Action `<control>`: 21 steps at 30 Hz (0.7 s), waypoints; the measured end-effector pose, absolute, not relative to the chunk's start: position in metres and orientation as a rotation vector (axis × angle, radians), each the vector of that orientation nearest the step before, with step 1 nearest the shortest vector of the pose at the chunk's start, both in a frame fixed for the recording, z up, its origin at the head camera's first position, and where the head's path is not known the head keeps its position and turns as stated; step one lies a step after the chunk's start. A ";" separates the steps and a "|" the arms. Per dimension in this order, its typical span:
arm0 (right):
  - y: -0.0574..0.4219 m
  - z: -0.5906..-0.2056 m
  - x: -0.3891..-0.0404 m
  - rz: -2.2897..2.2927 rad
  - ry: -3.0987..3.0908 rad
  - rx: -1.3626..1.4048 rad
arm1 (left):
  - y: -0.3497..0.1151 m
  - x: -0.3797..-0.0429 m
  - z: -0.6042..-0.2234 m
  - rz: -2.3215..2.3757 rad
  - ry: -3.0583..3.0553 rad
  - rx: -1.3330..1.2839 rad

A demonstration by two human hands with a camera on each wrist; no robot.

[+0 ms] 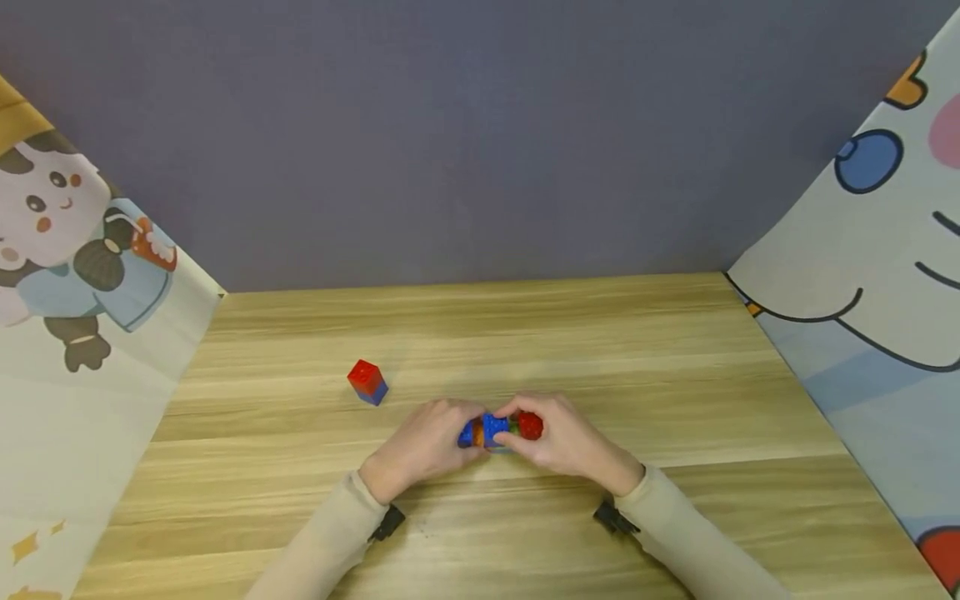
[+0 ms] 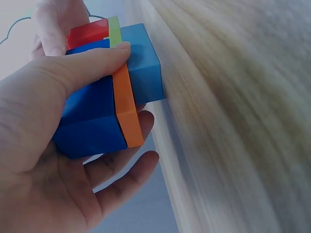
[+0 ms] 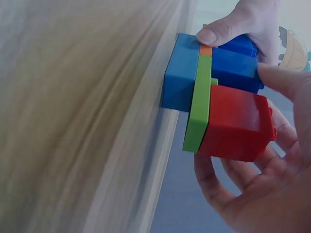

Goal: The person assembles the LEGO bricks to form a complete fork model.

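Between the two hands is an assembly of toy building bricks, held low over the table's middle. A light blue brick forms its base, with a flat orange piece and a flat green piece on it. Above these sit a dark blue brick at the left end, a middle blue brick and a red brick at the right end. My left hand grips the left end, its thumb across the orange piece. My right hand pinches the middle blue brick, fingers arched around the red one.
A red brick stacked on a blue brick stands on the wooden table, left of and beyond the hands. A grey panel rises behind the table. Cartoon-printed panels flank both sides.
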State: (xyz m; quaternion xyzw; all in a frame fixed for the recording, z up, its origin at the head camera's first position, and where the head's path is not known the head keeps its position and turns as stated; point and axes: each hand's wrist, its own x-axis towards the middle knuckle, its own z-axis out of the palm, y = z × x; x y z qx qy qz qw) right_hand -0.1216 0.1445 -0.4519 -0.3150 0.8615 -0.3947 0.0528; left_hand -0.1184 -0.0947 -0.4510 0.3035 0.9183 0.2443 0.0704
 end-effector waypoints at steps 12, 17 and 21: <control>0.145 -0.452 -0.123 -1.196 2.613 -0.995 | -0.105 -0.115 -0.445 0.817 2.773 0.895; 0.145 -0.451 -0.124 -1.191 2.620 -0.996 | -0.111 -0.113 -0.440 0.824 2.797 0.890; 0.145 -0.452 -0.124 -1.173 2.621 -1.021 | -0.116 -0.111 -0.435 0.824 2.805 0.866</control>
